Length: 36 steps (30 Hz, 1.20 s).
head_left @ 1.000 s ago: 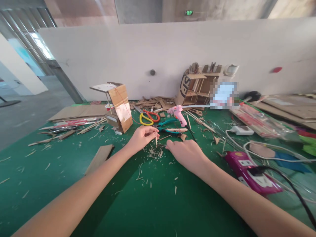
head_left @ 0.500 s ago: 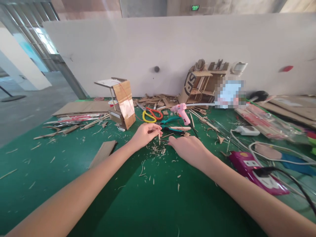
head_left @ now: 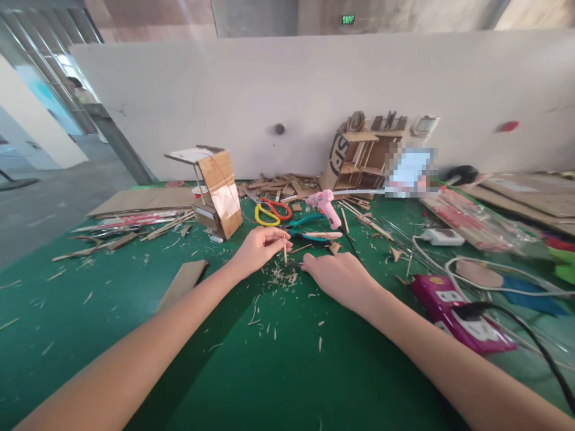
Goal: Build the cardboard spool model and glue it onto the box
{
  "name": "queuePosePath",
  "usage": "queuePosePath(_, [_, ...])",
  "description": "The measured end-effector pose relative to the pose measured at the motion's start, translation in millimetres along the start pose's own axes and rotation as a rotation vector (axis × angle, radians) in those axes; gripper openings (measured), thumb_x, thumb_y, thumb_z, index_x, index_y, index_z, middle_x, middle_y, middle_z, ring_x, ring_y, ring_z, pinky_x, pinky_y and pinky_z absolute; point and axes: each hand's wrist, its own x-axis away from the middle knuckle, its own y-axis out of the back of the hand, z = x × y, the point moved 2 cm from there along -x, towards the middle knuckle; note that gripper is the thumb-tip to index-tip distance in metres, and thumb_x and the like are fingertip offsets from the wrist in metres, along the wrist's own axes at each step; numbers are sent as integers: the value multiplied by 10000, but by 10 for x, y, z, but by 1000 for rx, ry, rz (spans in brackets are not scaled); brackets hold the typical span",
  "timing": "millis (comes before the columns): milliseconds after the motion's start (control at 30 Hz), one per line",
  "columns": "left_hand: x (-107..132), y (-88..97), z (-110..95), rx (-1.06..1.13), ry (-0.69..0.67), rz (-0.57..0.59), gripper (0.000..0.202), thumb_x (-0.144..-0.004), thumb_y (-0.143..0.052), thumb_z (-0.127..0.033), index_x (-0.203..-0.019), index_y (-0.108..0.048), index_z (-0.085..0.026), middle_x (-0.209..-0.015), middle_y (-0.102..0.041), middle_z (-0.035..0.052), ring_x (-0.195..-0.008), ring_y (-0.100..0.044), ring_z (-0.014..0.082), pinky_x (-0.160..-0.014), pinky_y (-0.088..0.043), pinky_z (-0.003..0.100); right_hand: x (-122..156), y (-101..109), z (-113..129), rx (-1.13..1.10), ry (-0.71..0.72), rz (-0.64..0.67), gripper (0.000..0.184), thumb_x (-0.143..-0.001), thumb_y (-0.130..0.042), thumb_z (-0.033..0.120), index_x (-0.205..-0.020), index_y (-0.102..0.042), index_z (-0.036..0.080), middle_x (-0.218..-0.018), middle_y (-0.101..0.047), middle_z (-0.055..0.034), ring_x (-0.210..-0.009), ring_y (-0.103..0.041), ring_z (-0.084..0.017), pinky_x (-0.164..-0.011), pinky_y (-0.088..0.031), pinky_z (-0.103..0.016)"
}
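My left hand (head_left: 257,248) pinches a short thin wooden stick (head_left: 284,254) upright, its lower end on the green mat (head_left: 135,317). My right hand (head_left: 338,276) lies just to the right of it, fingers curled low over the mat, with a small dark object (head_left: 294,263) at the fingertips that I cannot make out. A heap of wood shavings (head_left: 281,279) sits between and below the two hands. Teal-handled pliers (head_left: 305,230) lie just beyond the hands.
Behind the hands lie yellow-and-red scissors (head_left: 269,212) and a pink glue gun (head_left: 327,207). A cardboard box model (head_left: 218,191) stands at left, a cardboard shelf model (head_left: 359,158) against the white wall. A flat wood piece (head_left: 182,285) lies at left, a purple power strip (head_left: 458,311) with cables at right.
Both hands stay in nearly the same place with the stick still upright. Only the view shifts slightly from side to side.
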Motion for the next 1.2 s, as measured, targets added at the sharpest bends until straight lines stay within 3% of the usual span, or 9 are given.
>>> queuePosePath(200, [-1, 9, 21, -1, -2, -3, 178, -860, -591, -276, -946, -634, -126, -858, -747, 81, -852, -720, 190, -823, -572, 330, -43, -10, 11, 12, -79, -22, 306, -1008, -314, 345, -1021, -574, 184, -685, -706, -92, -678, -714, -278, -535, -421, -273])
queuePosePath(500, [19, 10, -11, -4, 10, -15, 158, -855, -588, -253, -942, -631, -128, -860, -747, 87, -837, -724, 191, -835, -571, 342, 20, 31, 73, 15, 1, 12, 299, -1007, -345, 328, -976, -590, 159, -671, -706, -99, -652, -711, -232, -536, -406, -252])
queuePosePath(700, [5, 7, -10, -18, -7, -10, 167, -863, -577, -265, -941, -636, -129, -850, -748, 81, -837, -722, 189, -818, -578, 335, -17, -6, 28, 32, -66, -63, 304, -1012, -314, 337, -995, -575, 182, -711, -720, -87, -661, -717, -273, -502, -397, -266])
queuePosePath(1000, [19, 16, 1, -11, 10, -13, 166, -866, -575, -248, -954, -642, -124, -873, -751, 91, -835, -726, 192, -827, -578, 334, 1, 39, 103, 18, 1, 6, 254, -993, -391, 308, -970, -595, 157, -657, -709, -85, -646, -719, -270, -492, -407, -262])
queuePosePath(1200, [8, 15, -5, -33, -6, -2, 180, -867, -575, -270, -954, -644, -129, -877, -751, 84, -849, -723, 195, -818, -578, 329, 12, 11, 66, 12, -63, -29, 304, -1013, -319, 325, -990, -580, 172, -689, -713, -96, -653, -716, -245, -524, -410, -257])
